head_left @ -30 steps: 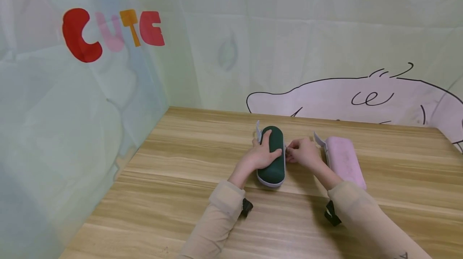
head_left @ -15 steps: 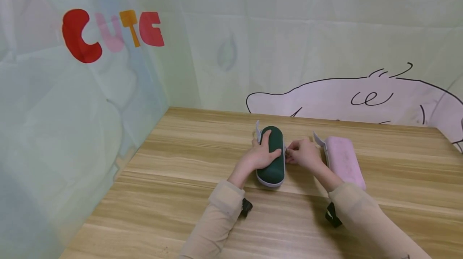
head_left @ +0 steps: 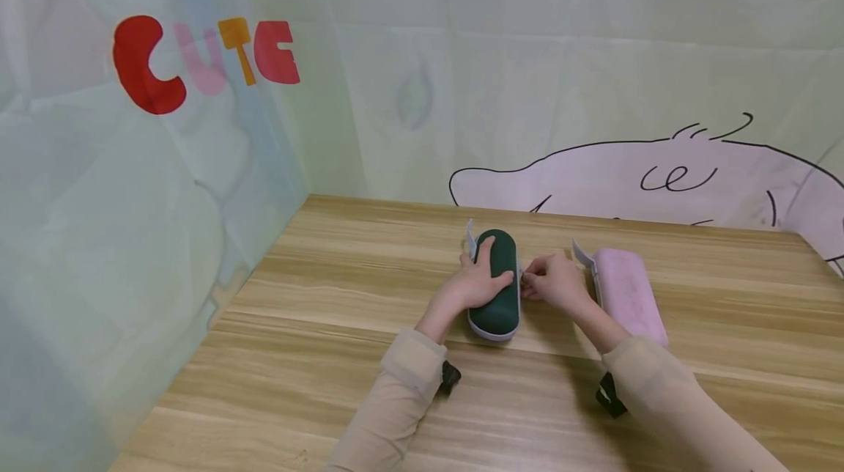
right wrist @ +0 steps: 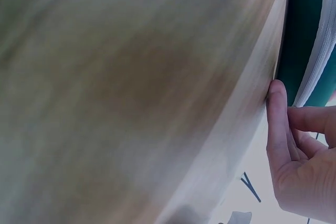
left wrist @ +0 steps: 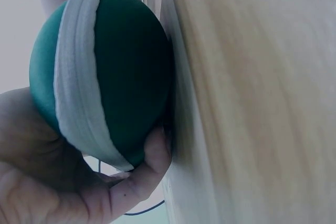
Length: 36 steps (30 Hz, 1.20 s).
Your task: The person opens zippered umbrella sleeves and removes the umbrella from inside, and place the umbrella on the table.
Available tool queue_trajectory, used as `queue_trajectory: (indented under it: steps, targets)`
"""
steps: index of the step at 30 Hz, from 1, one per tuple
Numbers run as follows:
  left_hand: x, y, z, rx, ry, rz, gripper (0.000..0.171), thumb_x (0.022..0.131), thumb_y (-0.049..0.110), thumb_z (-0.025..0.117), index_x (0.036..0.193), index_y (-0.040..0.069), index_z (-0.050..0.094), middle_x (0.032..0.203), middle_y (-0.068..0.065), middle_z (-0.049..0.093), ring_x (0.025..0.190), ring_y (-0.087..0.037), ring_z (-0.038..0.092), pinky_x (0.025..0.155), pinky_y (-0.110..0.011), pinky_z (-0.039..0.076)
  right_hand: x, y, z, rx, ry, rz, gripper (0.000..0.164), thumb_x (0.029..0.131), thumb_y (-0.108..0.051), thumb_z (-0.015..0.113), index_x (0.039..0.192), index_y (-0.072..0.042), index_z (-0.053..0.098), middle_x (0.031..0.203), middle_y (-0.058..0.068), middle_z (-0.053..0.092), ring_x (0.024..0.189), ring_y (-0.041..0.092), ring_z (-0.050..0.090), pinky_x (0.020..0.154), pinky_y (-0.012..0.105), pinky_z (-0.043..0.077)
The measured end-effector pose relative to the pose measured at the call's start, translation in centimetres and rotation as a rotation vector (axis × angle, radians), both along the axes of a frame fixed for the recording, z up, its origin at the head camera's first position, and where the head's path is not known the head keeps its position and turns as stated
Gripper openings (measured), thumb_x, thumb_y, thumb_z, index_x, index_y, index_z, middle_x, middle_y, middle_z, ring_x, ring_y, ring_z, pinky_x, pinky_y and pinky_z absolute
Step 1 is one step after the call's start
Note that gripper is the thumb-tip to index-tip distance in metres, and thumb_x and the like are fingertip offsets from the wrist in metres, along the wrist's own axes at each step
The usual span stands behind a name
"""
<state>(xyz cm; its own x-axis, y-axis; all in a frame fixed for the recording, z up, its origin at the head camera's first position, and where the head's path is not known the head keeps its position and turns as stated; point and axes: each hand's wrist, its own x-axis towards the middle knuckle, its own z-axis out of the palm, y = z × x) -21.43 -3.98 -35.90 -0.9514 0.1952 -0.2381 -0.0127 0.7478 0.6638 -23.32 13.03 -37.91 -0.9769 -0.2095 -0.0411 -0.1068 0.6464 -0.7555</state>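
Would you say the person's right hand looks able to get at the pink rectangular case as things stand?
Probably yes: the pink rectangular case lies close to the right hand with nothing visible between them, though that hand is busy at the dark green rounded case.

2 beige sleeves (head_left: 385,424) end in broad cuffs (head_left: 414,360), with 1 small black block (head_left: 450,377) beside each.

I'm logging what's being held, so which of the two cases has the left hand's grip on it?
The dark green case, left of the pink case: the left hand grips it, while neither hand holds the pink one.
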Motion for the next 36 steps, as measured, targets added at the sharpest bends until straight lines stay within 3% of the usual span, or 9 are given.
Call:
queue_trajectory:
  steps: [14, 36]
  targets:
    - [-0.13, 0.03, -0.18, -0.016, 0.005, -0.001, 0.075, 0.097, 0.048, 0.048, 0.155, 0.028, 0.004, 0.154, -0.031, 0.014, 0.115, -0.044, 0.056, 0.094, -0.053, 0.048, 0.18, 0.13, -0.02, 0.025, 0.011, 0.003, 0.016, 0.092, -0.003, 0.057, 0.089, 0.007, 0.069, 0.079, 0.018, 0.073, 0.064, 0.016, 0.071, 0.060, 0.024, 0.056]
    - [-0.41, 0.04, -0.46, -0.019, 0.007, -0.008, 0.076, 0.097, 0.047, 0.048, 0.155, 0.028, 0.003, 0.154, -0.031, 0.016, 0.113, -0.043, 0.057, 0.094, -0.052, 0.048, 0.56, 0.26, -0.30, -0.043, -0.018, 0.018, 0.016, 0.092, -0.001, 0.056, 0.086, 0.009, 0.068, 0.080, 0.020, 0.072, 0.066, 0.017, 0.071, 0.061, 0.026, 0.057]
